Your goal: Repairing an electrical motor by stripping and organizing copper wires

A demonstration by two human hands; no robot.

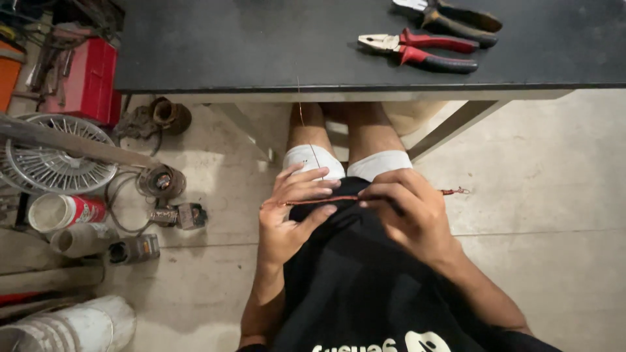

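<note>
Holding a slim copper-coloured rod (313, 200) across the lap, the person sits at a dark desk (261, 45) with both hands in front of a black shirt (352, 280) and just below the desk's near edge. The rod's long axis runs nearly level, crosswise to the body and roughly parallel to that near edge: one end points toward the person's left, past the left hand (290, 212), and the other pokes out beyond the right hand (411, 215), ending in a small reddish twisted tip (456, 191) over the bare floor (561, 195). The left hand's grip is closed on the rod, thumb beneath and fingertips (326, 189) curled over the top. The right hand's grip is folded down over the rod's middle, knuckles up, pinching it against the shirt; the stretch under that hand is hidden. A very thin wire (306, 130) rises from near the left fingers up toward the desk's near edge. On the desk, toward its far right corner, lie red-handled pliers (424, 52) with the jaws pointing left, and a second dark-handled tool (456, 16) just behind them. On the floor off the desk's left end are a fan guard (55, 160), a red box (88, 81), a red-and-white can (65, 212) and several small motor parts (163, 182)
</note>
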